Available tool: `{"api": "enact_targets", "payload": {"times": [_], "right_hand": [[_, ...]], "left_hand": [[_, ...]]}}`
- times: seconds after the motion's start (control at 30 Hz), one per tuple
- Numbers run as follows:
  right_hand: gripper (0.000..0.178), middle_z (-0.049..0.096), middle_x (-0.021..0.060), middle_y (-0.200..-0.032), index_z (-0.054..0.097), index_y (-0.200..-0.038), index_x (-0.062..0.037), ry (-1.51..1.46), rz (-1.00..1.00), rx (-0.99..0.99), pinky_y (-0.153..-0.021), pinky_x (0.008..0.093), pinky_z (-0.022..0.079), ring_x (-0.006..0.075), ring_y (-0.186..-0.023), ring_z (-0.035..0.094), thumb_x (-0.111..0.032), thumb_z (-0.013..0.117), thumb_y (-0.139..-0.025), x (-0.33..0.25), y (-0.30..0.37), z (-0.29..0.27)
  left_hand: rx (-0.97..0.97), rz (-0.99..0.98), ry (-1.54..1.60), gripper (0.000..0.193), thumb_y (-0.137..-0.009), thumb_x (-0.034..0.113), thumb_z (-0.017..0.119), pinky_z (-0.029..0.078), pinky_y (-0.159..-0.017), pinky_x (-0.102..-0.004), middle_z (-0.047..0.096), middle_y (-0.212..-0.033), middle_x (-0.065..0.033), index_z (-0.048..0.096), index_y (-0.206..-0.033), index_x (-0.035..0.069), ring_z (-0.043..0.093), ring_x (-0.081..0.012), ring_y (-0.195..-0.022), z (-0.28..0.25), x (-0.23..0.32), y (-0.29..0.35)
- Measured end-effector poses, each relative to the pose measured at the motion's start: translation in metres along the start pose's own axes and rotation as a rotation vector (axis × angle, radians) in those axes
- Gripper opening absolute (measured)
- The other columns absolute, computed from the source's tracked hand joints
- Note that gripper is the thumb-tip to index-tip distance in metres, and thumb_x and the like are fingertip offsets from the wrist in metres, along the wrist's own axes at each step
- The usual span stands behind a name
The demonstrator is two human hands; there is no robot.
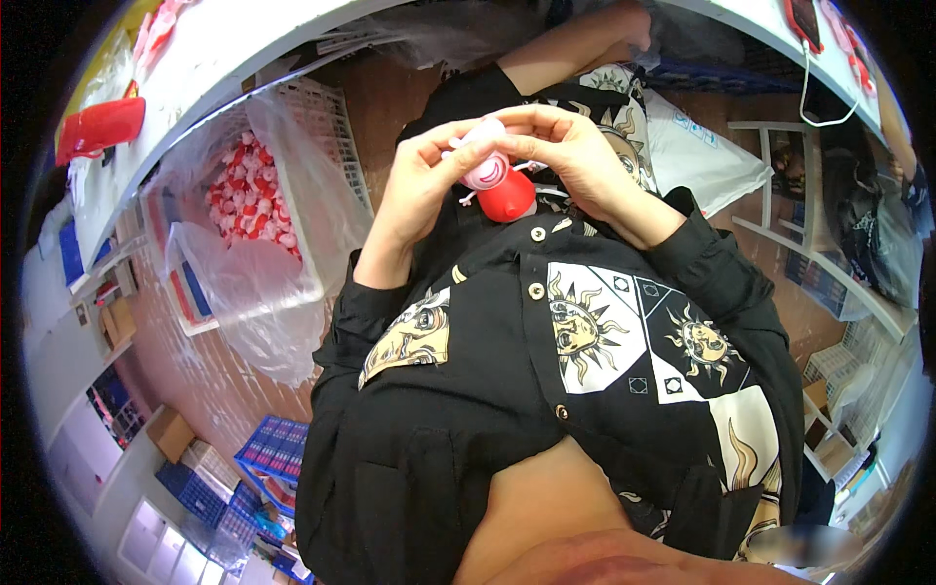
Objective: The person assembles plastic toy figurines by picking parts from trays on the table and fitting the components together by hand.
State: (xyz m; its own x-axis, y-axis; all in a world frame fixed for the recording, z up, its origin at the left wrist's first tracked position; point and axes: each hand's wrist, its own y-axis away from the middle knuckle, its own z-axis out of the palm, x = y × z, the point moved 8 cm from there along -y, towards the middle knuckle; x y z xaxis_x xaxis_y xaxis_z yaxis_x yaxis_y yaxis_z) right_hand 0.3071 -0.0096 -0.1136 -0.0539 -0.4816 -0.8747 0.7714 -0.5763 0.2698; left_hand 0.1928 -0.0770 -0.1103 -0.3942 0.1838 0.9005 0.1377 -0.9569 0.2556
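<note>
A small toy figure (505, 198) with a pink head and a red body is held up in front of my chest. My left hand (421, 175) pinches its head from the left, thumb and fingers closed on the pink part. From the right, my right hand (575, 161) grips the same head, its thumb and forefinger meeting my left fingers near the top. The red body hangs below, toward me, with thin pale arms at its sides. My fingers hide part of the head.
To the left, a white crate (310, 224) lined with a clear plastic bag (258, 312) holds many red and pink toys (255, 190). The white table edge (322, 39) curves across the top, with a red object (99, 130) at left and a phone (803, 24) on a cable at right.
</note>
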Motion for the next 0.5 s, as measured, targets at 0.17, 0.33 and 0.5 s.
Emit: {"api": "enact_targets", "payload": {"times": [0.17,0.33,0.5], "right_hand": [[0.04,0.061,0.01,-0.103,0.051,-0.114,0.002,-0.106,0.046,0.046,-0.086,0.0269,0.046,0.0143,-0.095,0.059,-0.019,0.069,-0.085,0.009,0.01,-0.009],[0.057,0.059,0.0111,-0.108,0.05,-0.118,0.002,0.284,0.018,0.036,-0.089,0.028,0.046,0.0175,-0.099,0.057,-0.028,0.077,-0.077,0.005,0.016,-0.007],[0.06,0.064,0.0113,-0.107,0.053,-0.121,0.0038,0.319,0.097,-0.118,-0.09,0.0279,0.047,0.0152,-0.099,0.061,-0.022,0.079,-0.074,0.011,0.008,0.014]], "left_hand": [[0.004,0.031,-0.126,0.027,-0.089,0.018,0.064,0.049,-0.079,-0.0232,0.067,-0.094,-0.006,0.065,-0.107,-0.002,0.062,-0.0103,-0.085,0.0,-0.003,0.0],[0.001,0.059,-0.12,0.026,-0.09,0.018,0.063,0.048,-0.077,-0.023,0.067,-0.093,-0.0053,0.065,-0.107,-0.002,0.061,-0.0093,-0.084,0.004,-0.007,0.0],[-0.014,0.036,-0.176,0.027,-0.089,0.018,0.064,0.048,-0.077,-0.023,0.067,-0.092,-0.005,0.065,-0.106,-0.003,0.061,-0.0089,-0.083,0.008,-0.007,-0.003]]}}
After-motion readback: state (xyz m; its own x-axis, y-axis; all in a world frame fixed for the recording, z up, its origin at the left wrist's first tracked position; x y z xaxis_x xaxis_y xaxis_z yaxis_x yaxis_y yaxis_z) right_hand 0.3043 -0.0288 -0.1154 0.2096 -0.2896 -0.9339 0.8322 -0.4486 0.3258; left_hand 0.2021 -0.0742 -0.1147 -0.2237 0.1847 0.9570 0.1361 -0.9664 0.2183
